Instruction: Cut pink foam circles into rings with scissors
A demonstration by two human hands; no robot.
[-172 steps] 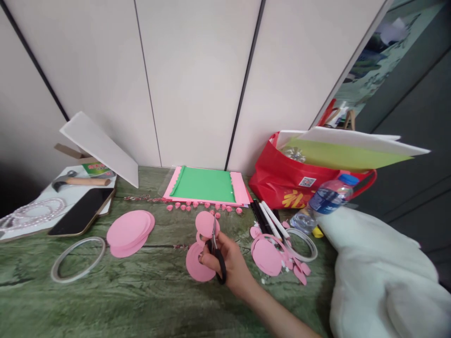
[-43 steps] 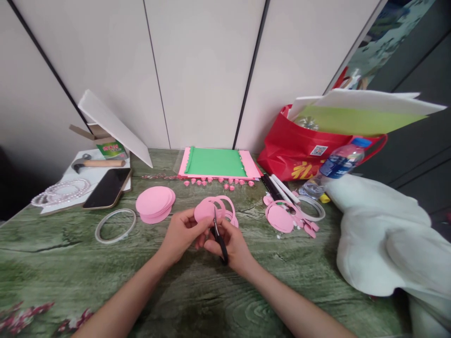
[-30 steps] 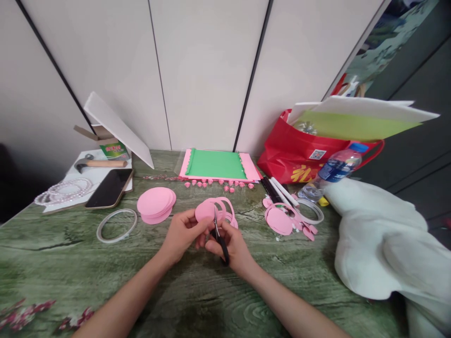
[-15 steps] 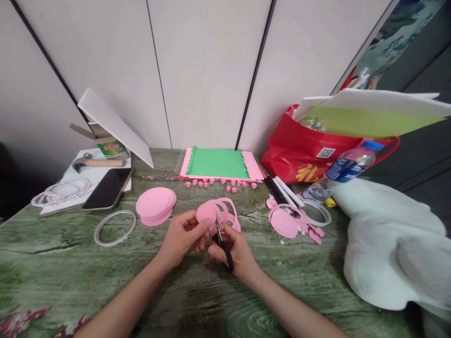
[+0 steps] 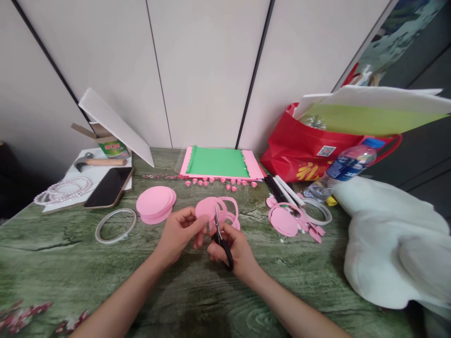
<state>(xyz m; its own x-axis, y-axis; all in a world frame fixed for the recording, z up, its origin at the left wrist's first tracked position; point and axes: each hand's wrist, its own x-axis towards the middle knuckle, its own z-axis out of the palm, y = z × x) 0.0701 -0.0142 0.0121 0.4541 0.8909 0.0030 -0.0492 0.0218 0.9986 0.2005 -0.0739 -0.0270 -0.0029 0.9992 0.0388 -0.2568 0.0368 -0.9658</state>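
Note:
My left hand (image 5: 181, 233) pinches a pink paper circle (image 5: 206, 207) between thumb and fingers. Black-handled scissors (image 5: 224, 244) are in my right hand (image 5: 234, 249), with their blades against the right side of that circle. Pink paper rings (image 5: 234, 219) lie just beyond the blades, partly hidden by the held circle. Left of my hands is a stack of pink paper circles (image 5: 155, 203). More pink circles and scraps (image 5: 283, 221) lie to the right.
Behind are a green sheet (image 5: 218, 162) on pink paper and small pink rolls. Tape rolls, a phone (image 5: 109, 188), hammer, and beads lie left. Right are pens, a red bag (image 5: 299, 150), a bottle (image 5: 347, 166) and a white plush object (image 5: 394, 249).
The circle and my left hand have shifted slightly at the scissor blades. The whole view has moved very slightly.

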